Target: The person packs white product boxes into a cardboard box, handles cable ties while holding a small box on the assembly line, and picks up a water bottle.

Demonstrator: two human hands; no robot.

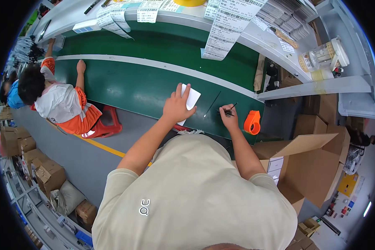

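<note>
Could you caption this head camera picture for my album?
Left hand on a white card or box, right hand gripping thin black strips over a green worktable.

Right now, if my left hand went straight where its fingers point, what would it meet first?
Beyond the white piece it is touching, your left hand would probably meet the pale strip along the green worktop; whether that stands raised is unclear.

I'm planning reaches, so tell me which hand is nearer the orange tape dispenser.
Right. The right hand is just left of the orange tape dispenser, not touching it; the left hand is farther left, on the white card.
</note>
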